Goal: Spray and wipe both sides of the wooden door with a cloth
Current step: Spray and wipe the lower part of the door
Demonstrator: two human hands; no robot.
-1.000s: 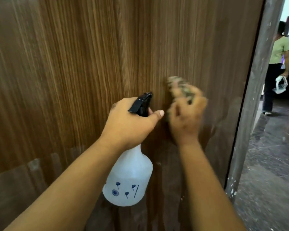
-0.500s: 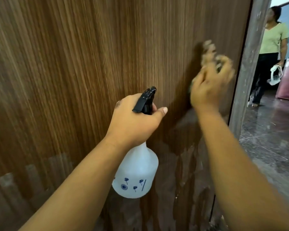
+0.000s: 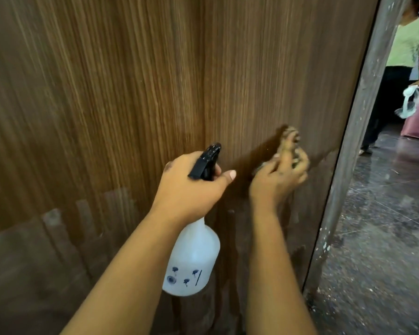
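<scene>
Wiping in progress: cloth (image 3: 291, 151), mottled and bunched, pressed against the wooden door (image 3: 131, 93) under the curled fingers of the right hand (image 3: 278, 182), which grips it close with only scraps showing above the fingertips. Spray bottle (image 3: 191, 259), translucent white with a black trigger head, hangs from the left hand (image 3: 191, 189), fingers wrapped tight round its neck, thumb extended toward the cloth hand; the two hands sit just beside each other. Risks, judged: the bottle dangling below the grip could knock the door face if that arm swings; the wad is small, so bare fingers may smear the panel instead of cleaning it; wet streaks below the cloth may dry patchy if missed; the far side appears not yet tended. Surface: vertical brown grain, lighter and dry above the grip, darker with run marks below it. Door edge (image 3: 356, 165), flecked with pale spots, lies right of the cloth hand. Beyond it: dark glossy tiled floor (image 3: 377, 238), dusty; a second person (image 3: 397, 68) in a green top stands well apart, carrying something whitish.
</scene>
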